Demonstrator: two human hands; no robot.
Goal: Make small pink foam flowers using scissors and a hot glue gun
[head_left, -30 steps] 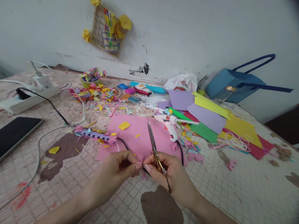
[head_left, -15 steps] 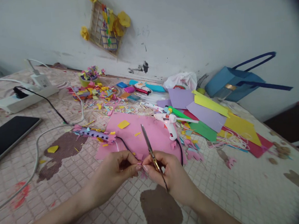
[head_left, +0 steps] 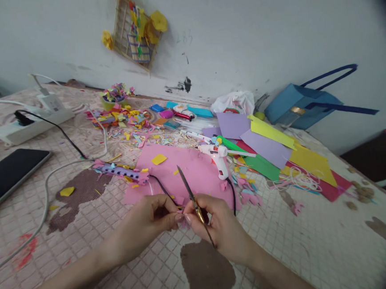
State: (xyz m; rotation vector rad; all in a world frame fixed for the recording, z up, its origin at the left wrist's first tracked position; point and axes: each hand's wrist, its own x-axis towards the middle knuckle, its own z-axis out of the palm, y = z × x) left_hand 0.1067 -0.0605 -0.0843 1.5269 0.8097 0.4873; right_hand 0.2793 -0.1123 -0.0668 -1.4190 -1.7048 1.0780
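My left hand [head_left: 152,221] is closed in a pinch on a small pink foam or paper piece [head_left: 181,212]. Fingertips of my right hand [head_left: 216,225] meet it there and pinch the same piece. Also in my right hand is a slim pair of scissors [head_left: 189,190], seen nearly edge-on, its grey blades pointing up and away and its gold-coloured part between my fingers. Just beyond both hands lies a pink sheet [head_left: 177,163]. A purple strip with dark dots and pink trim [head_left: 121,172] rests at the sheet's left edge.
A white glue gun [head_left: 218,160] lies on the sheet's right side, its black cord trailing down. Coloured sheets [head_left: 267,147] and string [head_left: 296,178] are to the right. At left are a phone [head_left: 11,176], power strip [head_left: 31,126] and cables. Scraps [head_left: 120,117] litter the back.
The scissors' tip has swung a little to the left and down in my right hand. Both hands keep their pinch in nearly the same place.
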